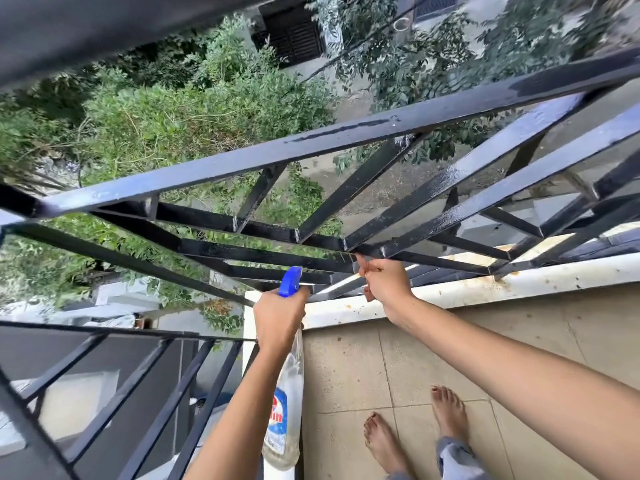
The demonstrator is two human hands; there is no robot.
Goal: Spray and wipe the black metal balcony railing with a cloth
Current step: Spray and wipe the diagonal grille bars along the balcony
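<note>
The bottle point(284, 403) is gripped in the left hand point(278, 318), nozzle above the knuckles. A cloth point(368, 294) is clenched in the right hand point(386, 284), pressed to the railing point(311, 145) just ahead.

Railing point(311, 147) on ledge point(502, 287), shrubs point(173, 116) behind it. Left hand point(278, 317) with spray bottle point(287, 410) just left of right hand point(386, 282) with cloth point(367, 293), both at lower bars. Feet point(415, 441) on floor point(346, 368) before ledge.
</note>
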